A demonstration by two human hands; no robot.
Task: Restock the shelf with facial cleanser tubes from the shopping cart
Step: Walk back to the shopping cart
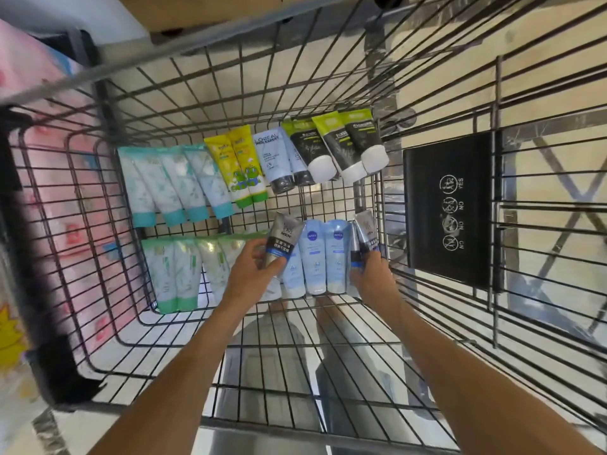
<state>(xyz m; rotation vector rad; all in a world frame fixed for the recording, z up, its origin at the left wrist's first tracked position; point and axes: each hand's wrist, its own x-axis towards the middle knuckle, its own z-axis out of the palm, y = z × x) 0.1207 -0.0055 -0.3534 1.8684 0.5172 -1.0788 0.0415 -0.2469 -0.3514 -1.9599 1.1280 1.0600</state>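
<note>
Inside wire cart (98,198), both hands grip glossy silver tubes: left hand (253,270), right hand (369,274).

A shop: a wire shopping cart (427,159) holds rowed cleanser tubes (184,182).

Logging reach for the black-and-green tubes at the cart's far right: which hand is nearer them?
Right. The right hand lies almost directly below the black-and-green tubes; the left hand is further left.

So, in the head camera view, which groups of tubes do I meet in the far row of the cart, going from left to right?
Four teal-capped tubes → two yellow frog-print tubes → two L'Oreal Men Expert tubes → three black tubes with green ends and white caps.
</note>
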